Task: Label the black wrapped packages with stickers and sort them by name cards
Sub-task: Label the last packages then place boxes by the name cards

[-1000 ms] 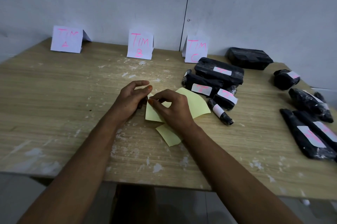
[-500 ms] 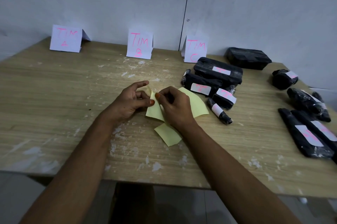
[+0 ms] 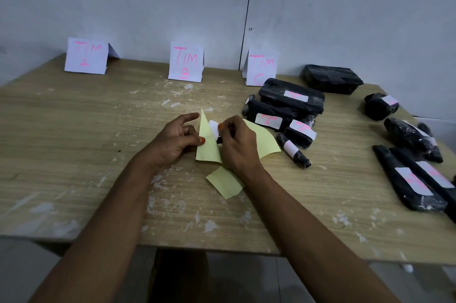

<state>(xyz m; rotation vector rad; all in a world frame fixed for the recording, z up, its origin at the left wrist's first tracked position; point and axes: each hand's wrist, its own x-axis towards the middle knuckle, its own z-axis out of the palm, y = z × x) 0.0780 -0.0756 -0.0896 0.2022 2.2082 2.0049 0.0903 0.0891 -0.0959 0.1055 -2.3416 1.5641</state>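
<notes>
Yellow backing sheet (image 3: pixel 208 147) stands pinched in the left hand (image 3: pixel 172 141), while the right hand (image 3: pixel 238 146) pinches a white sticker (image 3: pixel 214 128) peeling off it. Labelled black packages (image 3: pixel 291 98) lie on the bench (image 3: pixel 74 130) near card "TIM C" (image 3: pixel 261 68).

Table (image 3: pixel 74 130) matt wood-grain, scuffed white; packages (image 3: pixel 291 98) glossy black plastic wrap; cards (image 3: pixel 86 56) paper.

A white rectangular sticker (image 3: pixel 214 129) stands half-peeled off a pale yellow backing sheet (image 3: pixel 209 147), left of the cluster of black plastic-wrapped, white-labelled packages (image 3: pixel 283 110) before the "TIM C" folded paper card (image 3: pixel 261 67).
</notes>
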